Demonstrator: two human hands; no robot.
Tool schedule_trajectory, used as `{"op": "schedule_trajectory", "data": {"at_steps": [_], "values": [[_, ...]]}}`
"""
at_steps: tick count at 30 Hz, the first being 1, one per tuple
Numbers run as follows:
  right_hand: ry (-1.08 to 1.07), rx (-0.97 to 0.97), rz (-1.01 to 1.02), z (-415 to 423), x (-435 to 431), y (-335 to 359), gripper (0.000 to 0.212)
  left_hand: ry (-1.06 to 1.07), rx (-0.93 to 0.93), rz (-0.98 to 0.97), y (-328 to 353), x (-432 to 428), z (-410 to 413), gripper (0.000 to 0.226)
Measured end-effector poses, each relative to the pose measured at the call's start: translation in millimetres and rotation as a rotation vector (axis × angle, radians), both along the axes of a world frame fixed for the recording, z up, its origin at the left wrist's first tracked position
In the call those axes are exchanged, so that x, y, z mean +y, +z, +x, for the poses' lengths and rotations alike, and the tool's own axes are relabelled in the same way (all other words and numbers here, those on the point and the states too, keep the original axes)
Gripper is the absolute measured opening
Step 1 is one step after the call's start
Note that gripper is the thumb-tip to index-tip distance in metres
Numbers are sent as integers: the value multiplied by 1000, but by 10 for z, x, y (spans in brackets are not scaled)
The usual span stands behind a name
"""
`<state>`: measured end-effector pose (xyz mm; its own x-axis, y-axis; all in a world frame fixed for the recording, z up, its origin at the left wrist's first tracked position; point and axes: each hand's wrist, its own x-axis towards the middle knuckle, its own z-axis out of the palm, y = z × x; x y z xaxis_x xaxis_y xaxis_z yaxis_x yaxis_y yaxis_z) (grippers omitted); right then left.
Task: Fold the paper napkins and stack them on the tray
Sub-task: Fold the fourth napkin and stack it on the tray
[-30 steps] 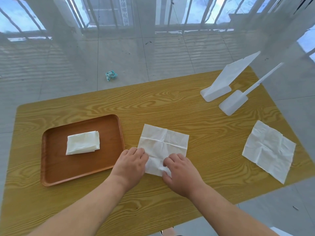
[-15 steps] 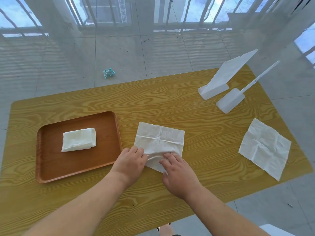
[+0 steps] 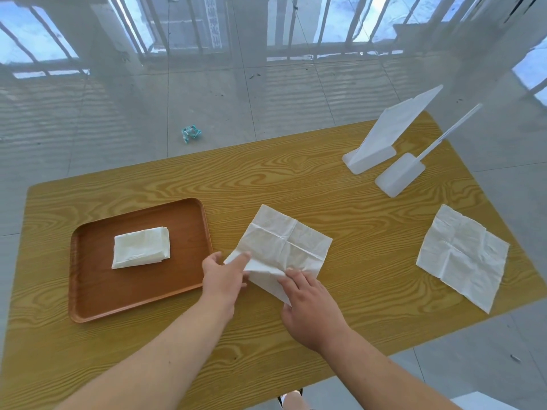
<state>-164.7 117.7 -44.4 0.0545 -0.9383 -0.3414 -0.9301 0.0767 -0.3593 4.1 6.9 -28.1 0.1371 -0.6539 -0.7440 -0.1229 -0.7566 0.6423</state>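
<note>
A creased white napkin (image 3: 284,247) lies open in the middle of the wooden table (image 3: 296,179). My left hand (image 3: 223,278) pinches its near left corner and lifts that edge off the table. My right hand (image 3: 310,309) presses on the near right corner, fingers on the paper. A brown tray (image 3: 88,291) sits to the left, with a folded white napkin (image 3: 141,247) lying in it. Another unfolded napkin (image 3: 463,255) lies flat at the table's right edge.
Two white plastic stands (image 3: 381,149) (image 3: 399,179) rise at the back right of the table. A crumpled blue-green scrap (image 3: 191,133) lies on the tiled floor beyond the far edge. Sheer curtain and window bars fill the background.
The napkin's near left edge has been raised by my left hand, and the napkin has turned slightly. My right hand stays on the near right corner.
</note>
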Motion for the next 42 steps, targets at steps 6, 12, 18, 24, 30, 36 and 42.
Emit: {"op": "schedule_trajectory", "data": {"at_steps": [6,12,18,24,30,36,42], "values": [[24,6,2,42,18,-15,65,-208,-47,56,70,-92,27,28],[2,58,-12,42,9,-11,61,-783,-591,-731,139,-32,154,19],[-8,22,-38,29,17,-37,59,-1130,-511,-1184,148,40,96,14],[-14,27,-48,-39,47,-40,58,-1416,-453,-1291,122,158,53,13],[-104,44,-104,-95,118,43,45,-1475,-510,-989,55,186,159,44],[-401,-18,-263,-168,141,133,31,-1361,-656,-759,45,89,236,63],[-320,-67,-356,-148,193,121,43,-1310,-650,-647,51,148,117,56]]}}
